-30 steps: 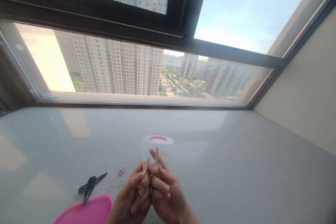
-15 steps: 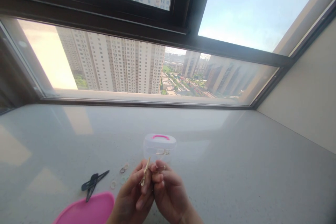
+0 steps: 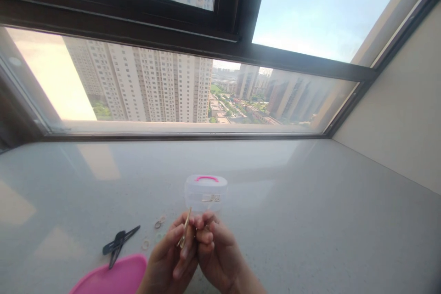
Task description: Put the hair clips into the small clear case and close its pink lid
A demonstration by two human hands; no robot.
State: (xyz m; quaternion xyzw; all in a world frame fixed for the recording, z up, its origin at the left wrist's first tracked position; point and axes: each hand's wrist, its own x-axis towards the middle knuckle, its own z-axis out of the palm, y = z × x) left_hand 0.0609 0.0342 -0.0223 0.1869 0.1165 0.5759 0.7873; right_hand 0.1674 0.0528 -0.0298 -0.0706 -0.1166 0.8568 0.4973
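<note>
Both hands are raised together over the pale stone sill [image 3: 310, 220]. My left hand [image 3: 168, 259] pinches a thin gold hair clip [image 3: 184, 228] that sticks up between thumb and fingers. My right hand [image 3: 217, 255] is closed right beside it, fingertips touching the left hand; a bit of gold metal shows under its fingers. Just beyond the hands stands a small clear plastic box [image 3: 206, 191] with a pink handle on top and something gold inside.
Black hair clips [image 3: 119, 242] lie to the left, above a pink lid [image 3: 113, 278] at the bottom edge. Small clear elastic rings [image 3: 159, 223] are scattered between the clips and the box. A wide window with dark frame [image 3: 179, 137] bounds the far edge; a beige wall stands right.
The second gold clip that stood up from my right hand has been lowered into the fingers and is now almost hidden. Both hands stay close together in front of the box.
</note>
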